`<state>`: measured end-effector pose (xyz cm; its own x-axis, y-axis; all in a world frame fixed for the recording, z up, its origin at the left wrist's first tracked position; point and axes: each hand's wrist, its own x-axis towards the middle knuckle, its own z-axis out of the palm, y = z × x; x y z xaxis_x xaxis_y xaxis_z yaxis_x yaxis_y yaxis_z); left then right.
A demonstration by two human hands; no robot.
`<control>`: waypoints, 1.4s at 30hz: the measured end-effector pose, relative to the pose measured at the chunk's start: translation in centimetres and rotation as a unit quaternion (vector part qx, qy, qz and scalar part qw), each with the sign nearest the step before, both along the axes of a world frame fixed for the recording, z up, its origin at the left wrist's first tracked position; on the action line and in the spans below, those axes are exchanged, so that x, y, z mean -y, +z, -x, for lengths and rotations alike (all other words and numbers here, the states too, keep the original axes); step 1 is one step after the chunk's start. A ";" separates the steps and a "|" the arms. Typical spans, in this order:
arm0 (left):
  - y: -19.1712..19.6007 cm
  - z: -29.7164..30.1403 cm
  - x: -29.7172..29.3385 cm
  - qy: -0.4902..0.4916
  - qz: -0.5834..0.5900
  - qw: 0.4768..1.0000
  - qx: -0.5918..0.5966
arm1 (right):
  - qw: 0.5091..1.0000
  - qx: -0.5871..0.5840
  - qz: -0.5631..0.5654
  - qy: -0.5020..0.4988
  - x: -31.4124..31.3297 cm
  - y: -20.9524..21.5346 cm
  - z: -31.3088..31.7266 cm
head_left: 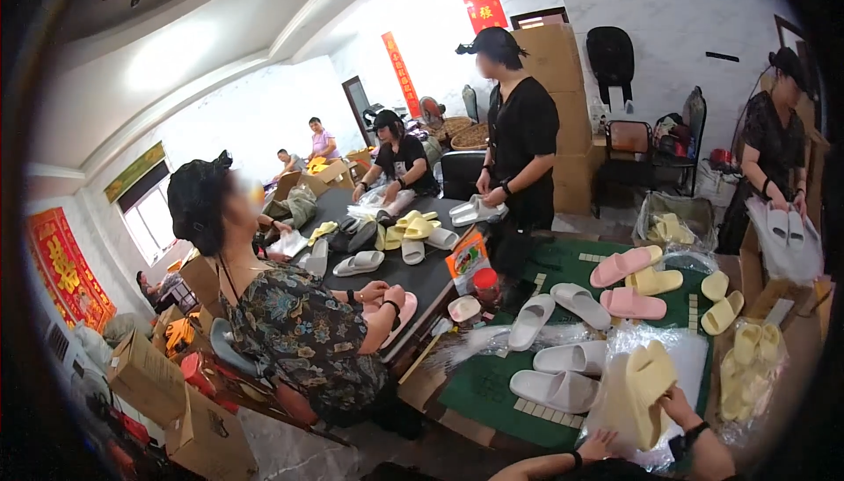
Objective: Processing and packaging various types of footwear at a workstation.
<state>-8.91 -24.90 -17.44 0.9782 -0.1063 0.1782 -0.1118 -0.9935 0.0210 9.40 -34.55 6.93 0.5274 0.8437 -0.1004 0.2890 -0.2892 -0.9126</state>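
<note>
At the lower right, my right hand (679,406) grips a pair of pale yellow slippers (649,384) by one side, holding them tilted up over the table. Just left of them, my left hand (598,446) has its fingers on the lower edge of a clear plastic bag (607,406), which lies against the slippers. How far the slippers are inside the bag I cannot tell. Beside the bag lie several light grey slippers (554,390). Further back are pink slippers (633,303) and a loose yellow slipper (655,281).
A green mat (479,402) covers my table; a stack of clear bags (536,338) and a red-lidded jar (485,280) lie beyond. Bagged yellow slippers (747,375) are at the right. Co-workers handle slippers at a dark table (347,280); cardboard boxes (145,380) stand left.
</note>
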 end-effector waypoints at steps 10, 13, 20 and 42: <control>6.4 -3.4 -2.5 0.064 0.262 0.958 -0.094 | 0.938 -0.268 0.182 0.125 14.7 -7.7 -1.8; 7.2 -2.8 -3.8 0.005 0.258 0.962 -0.089 | 0.911 -0.344 0.209 0.093 16.1 -8.5 -0.5; 12.5 -2.5 -4.2 0.033 0.347 0.934 -0.075 | 0.935 -0.275 0.217 0.060 14.7 -5.3 1.9; 17.8 -3.6 -4.4 0.118 0.577 0.807 0.053 | 0.997 0.047 0.066 -0.016 7.6 0.5 4.1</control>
